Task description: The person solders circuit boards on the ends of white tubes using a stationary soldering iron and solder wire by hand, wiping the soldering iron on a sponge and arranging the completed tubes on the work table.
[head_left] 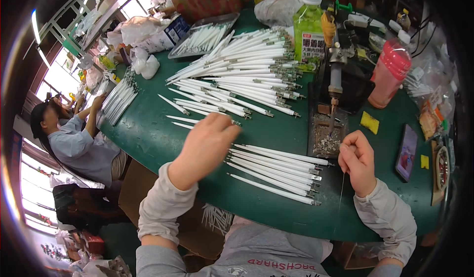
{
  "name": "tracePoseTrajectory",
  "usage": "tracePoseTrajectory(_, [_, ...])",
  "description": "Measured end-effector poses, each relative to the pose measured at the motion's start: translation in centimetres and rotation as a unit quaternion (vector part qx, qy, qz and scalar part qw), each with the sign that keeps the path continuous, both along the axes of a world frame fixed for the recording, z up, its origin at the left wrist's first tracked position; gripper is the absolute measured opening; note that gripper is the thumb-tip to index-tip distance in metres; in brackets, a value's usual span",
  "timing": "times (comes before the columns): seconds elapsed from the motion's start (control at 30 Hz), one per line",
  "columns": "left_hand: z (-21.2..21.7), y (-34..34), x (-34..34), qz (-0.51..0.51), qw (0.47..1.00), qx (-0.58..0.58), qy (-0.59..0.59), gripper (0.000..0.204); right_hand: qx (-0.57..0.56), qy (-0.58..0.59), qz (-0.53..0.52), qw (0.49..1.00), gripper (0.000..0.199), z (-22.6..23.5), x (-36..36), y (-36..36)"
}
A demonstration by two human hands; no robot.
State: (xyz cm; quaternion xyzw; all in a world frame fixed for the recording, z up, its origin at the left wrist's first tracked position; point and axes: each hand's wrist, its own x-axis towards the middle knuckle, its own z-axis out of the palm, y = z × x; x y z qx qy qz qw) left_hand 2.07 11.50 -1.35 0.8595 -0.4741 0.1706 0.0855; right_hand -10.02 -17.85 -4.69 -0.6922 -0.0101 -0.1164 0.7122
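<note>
Left hand [205,146] reaching out over the green surface [148,134], fingers loosely curled and resting on the near end of a white tube [197,120] — touching more than gripping, can't tell if anything is actually pinched. Right hand [358,161] closed into a pinch, holding a thin wire [341,190] that hangs down toward the near edge.

Between the hands, a small near batch of tubes [274,171] lying side by side, metal caps pointing right. Looks like the finished or in-progress lot, only a handful so far. Farther back, a much bigger pile [242,77] fanned out, plus a tray [202,35] of more at far left. So probably early days, most of the heap left to go.

Just right of the near batch, a soldering stand [335,79] over a scrap-filled dish [327,139]. Also around: green bottle [308,30], red bottle [391,72], phone [407,151] at right. Another person [74,139] working at the far left side.
</note>
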Motion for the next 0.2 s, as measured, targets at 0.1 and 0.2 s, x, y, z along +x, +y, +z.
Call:
tracePoseTrajectory(0.1, [-0.9,3.1,0.4,0.039,0.998,0.026,-0.028,0.02,0.007,-0.019,0.022,1.0,0.008,3.7,-2.8,-0.5])
tracePoseTrajectory(0.2, [-2.6,4.4,0.3,0.023,0.998,0.023,-0.048,0.017,-0.031,-0.077,-0.02,0.996,0.01,6.8,-6.8,-0.4])
